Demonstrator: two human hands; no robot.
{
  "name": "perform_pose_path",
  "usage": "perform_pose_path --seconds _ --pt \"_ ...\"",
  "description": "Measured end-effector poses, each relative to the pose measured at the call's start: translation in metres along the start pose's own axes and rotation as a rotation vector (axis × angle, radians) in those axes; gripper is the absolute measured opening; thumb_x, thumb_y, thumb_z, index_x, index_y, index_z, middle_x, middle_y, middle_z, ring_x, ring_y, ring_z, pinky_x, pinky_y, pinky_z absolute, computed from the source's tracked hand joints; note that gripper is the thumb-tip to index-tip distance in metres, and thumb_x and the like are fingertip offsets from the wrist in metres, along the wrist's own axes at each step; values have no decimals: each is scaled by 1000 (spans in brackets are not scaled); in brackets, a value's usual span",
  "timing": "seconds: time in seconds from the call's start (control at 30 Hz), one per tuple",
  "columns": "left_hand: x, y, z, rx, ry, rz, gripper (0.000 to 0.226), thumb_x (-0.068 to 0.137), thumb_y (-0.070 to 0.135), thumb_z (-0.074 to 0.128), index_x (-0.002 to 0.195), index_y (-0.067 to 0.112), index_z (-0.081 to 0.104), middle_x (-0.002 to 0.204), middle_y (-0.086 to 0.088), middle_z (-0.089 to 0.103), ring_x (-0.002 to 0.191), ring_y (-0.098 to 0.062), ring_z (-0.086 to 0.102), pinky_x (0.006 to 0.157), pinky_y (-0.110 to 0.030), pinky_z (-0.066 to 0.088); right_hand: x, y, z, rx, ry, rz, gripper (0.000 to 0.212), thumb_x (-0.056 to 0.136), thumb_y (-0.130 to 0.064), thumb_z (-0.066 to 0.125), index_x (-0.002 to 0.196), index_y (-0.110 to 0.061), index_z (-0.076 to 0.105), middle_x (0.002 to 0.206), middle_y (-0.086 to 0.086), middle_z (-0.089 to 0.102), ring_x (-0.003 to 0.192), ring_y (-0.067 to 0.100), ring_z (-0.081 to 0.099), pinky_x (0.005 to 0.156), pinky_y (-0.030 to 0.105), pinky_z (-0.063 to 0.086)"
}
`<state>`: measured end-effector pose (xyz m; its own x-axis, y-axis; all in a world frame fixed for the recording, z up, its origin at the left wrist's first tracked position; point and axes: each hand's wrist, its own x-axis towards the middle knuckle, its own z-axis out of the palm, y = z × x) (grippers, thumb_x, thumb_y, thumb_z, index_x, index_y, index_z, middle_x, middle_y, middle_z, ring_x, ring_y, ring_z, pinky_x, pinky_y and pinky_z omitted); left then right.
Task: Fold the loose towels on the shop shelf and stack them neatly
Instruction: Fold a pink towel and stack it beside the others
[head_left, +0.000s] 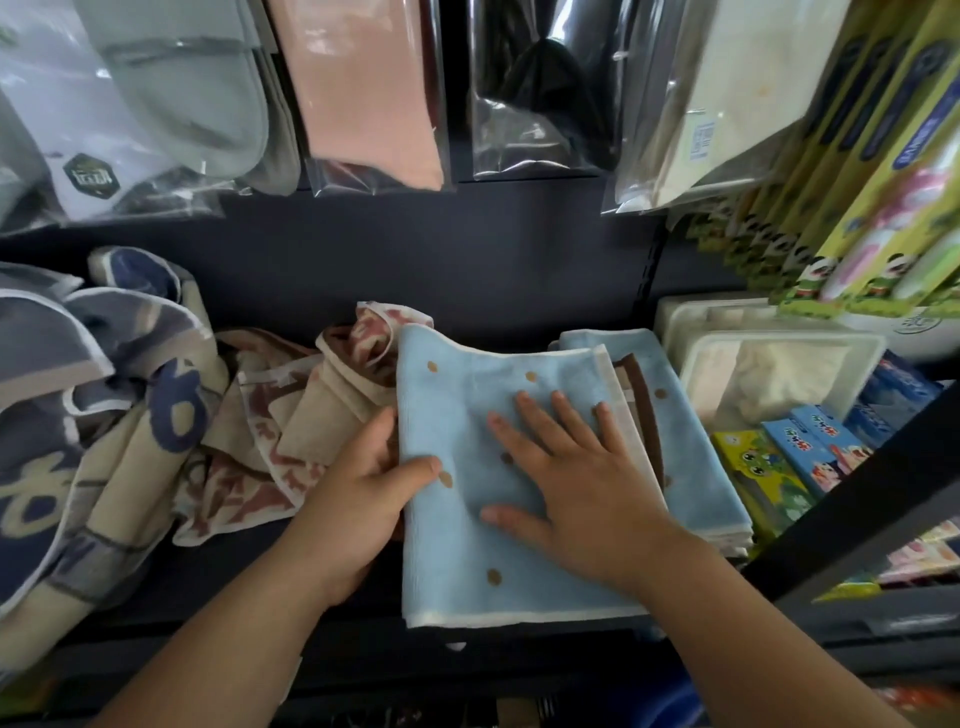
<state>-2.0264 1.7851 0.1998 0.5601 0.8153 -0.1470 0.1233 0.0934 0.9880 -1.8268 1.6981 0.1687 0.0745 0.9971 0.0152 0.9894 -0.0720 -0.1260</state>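
Observation:
A light blue towel with brown dots (467, 545) lies folded flat on the dark shelf (311, 618), partly over a stack of folded towels (691, 467) at its right. My right hand (566, 483) lies flat on top of it, fingers spread and straight. My left hand (363, 493) grips the blue towel's left edge, thumb on top and fingers underneath. A crumpled beige towel with reddish-brown marks (270, 415) lies loose just left of it. Farther left sits a rumpled beige and navy towel (93, 415).
Bagged goods hang above: grey cloth (182, 88), peach cloth (358, 88), a black item (540, 88). At right stand white plastic boxes (769, 364), small colourful cartons (795, 467) and yellow-green packs (857, 171). A dark shelf post (852, 514) crosses the lower right.

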Motion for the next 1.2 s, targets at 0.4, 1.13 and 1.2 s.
perform_pose_path --seconds 0.4,1.13,1.2 --pt "40 36 93 165 -201 69 52 84 21 66 133 36 54 109 3 75 99 -18 73 83 -41 60 -83 3 -32 1148 424 292 39 93 -66 49 122 -43 61 94 -11 73 86 10 72 69 28 57" --pt "111 33 99 1090 104 394 43 93 52 60 132 34 60 128 4 58 119 -24 52 102 -40 44 -111 27 -7 884 352 415 29 94 -22 62 99 -50 60 79 4 70 59 24 69 58 49 60" --pt "124 34 104 1245 31 328 56 95 61 51 144 35 48 147 4 46 133 -28 41 109 -45 38 -111 26 -5 907 337 410 8 90 -40 60 95 -44 65 73 9 68 58 26 68 59 52 58"
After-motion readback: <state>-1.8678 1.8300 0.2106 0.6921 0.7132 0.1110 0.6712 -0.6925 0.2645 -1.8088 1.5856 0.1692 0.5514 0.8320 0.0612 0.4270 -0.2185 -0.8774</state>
